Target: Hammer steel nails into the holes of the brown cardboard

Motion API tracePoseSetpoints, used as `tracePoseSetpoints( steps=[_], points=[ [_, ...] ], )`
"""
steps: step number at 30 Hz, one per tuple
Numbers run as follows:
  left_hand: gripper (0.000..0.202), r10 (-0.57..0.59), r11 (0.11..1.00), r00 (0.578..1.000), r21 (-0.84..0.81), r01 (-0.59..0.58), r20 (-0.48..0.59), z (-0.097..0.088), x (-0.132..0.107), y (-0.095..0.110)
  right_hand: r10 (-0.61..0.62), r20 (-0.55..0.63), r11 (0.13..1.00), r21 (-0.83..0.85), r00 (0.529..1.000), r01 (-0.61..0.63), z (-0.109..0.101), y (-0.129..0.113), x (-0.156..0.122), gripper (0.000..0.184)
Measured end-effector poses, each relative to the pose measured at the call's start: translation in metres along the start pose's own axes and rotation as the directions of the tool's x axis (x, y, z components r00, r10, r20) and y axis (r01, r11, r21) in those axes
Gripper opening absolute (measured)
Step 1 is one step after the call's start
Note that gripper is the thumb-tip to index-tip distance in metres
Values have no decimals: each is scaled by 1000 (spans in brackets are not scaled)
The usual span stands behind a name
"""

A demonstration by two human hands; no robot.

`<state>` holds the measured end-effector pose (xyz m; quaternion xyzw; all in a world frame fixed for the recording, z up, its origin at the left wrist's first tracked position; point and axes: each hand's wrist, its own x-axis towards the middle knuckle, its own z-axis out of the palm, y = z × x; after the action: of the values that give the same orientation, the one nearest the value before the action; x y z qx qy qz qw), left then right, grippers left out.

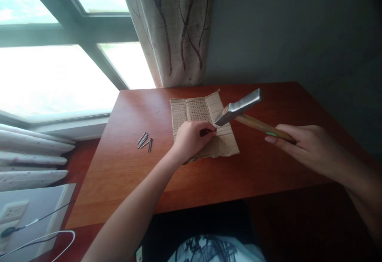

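Hammer (238,108): its steel head sits just above and to the right of the left hand's fingertips, near end close to them, handle running rightward into the right hand's fingers. Far left of the left fingers, beyond the table (268,166), are one wall socket (13,213) and a few cables (68,233). The table's left edge slants toward the person, well apart from those fingers, with a broad stretch of wood in between. On that stretch, left of the left fingers, lie loose nails (142,139); they overlap, at least five of them, the exact number hard to tell. Next, the left hand (191,136) rests over one sheet of cardboard (228,142), thumb and forefinger drawn close together; whether they grip a nail cannot be told. Beyond the left fingers, the sheet bears a dotted patch (197,110), its dots too many and small to count. The far table edge runs behind the sheet, with a narrow band of wood between. The cardboard's right edge ends a little right of the left fingertips, and more table surface spreads from there below the handle. Furthest right, the right hand (313,146) has its fingers clamped around the wooden handle, near the table's right edge.
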<state>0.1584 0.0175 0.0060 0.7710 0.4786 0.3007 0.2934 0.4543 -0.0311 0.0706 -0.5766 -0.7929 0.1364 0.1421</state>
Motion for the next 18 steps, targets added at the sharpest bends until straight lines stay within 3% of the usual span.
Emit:
tracePoseSetpoints(
  steps=[12,18],
  points=[
    [11,4,999,1000,43,-4,-4,0,0,1,-13,-14,1000,-24,1000,12,-1,-6,-3,46],
    [11,15,995,999,101,-18,35,1,1,-1,80,132,995,-70,988,-71,5,-8,-2,47]
  ],
)
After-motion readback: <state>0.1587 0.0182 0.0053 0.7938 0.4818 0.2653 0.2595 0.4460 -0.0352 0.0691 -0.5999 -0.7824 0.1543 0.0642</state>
